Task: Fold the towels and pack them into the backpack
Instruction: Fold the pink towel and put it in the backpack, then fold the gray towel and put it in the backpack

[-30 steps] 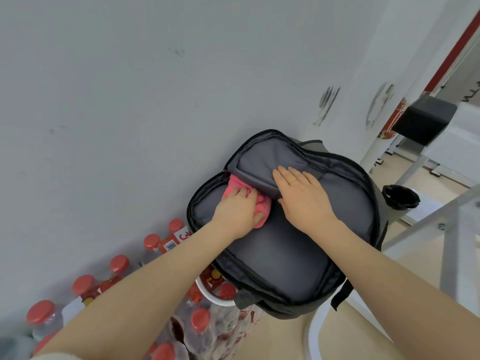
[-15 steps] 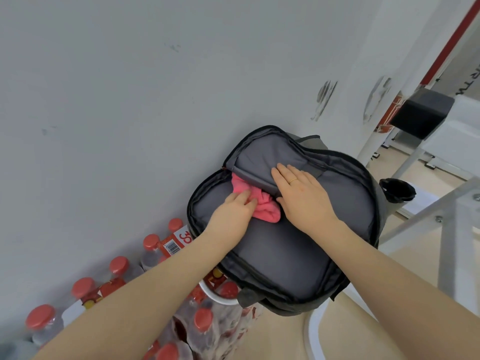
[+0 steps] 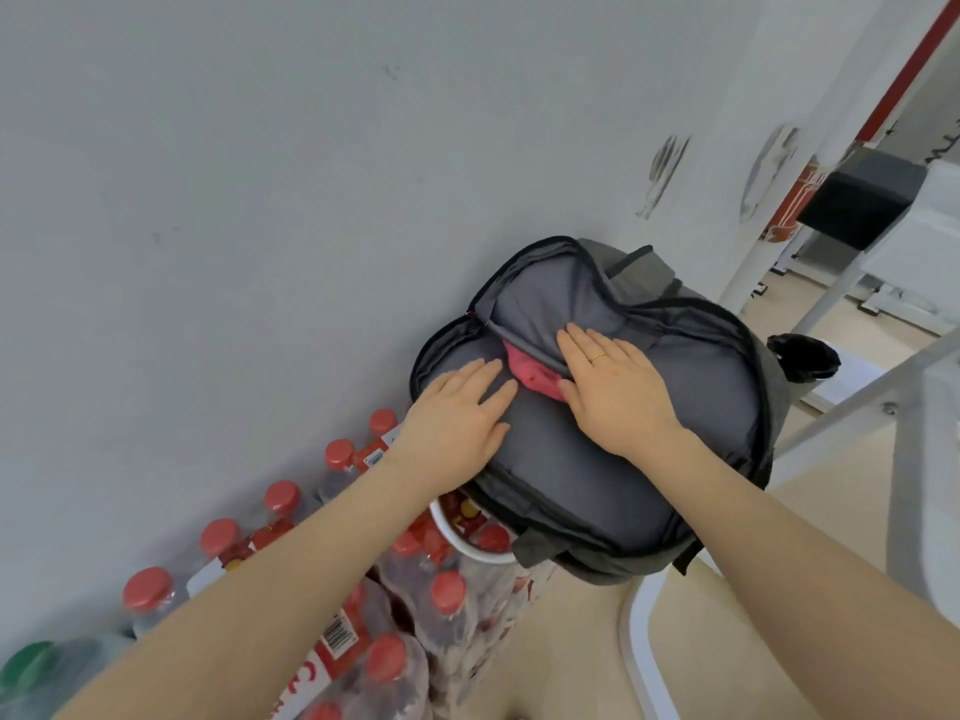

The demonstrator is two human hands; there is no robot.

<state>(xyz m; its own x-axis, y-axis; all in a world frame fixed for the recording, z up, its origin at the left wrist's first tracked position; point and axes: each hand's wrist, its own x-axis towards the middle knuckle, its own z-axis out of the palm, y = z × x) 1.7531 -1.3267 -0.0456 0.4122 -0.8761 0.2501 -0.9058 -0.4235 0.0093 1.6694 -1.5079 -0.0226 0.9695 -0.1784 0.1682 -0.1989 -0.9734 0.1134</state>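
Lying flat on the open backpack (image 3: pixel 597 470), left hand (image 3: pixel 460 418) and right hand (image 3: pixel 615 389) had straight, slightly spread fingers flanking the pink towel (image 3: pixel 530 374) in its pocket.

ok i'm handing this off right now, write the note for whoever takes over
Left hand: open, flat on the backpack lining, just left of the towel.
Right hand: open, flat on the lining, fingers at the inner pocket's edge, right of the towel.
Backpack: unzipped, lying open against the wall above the bottles.
Towel: pink, bunched, mostly tucked under the pocket flap, part of it showing.
Done: one towel nearly in.
Left: push the rest in, pack any other towels (none in view), and probably zip up.
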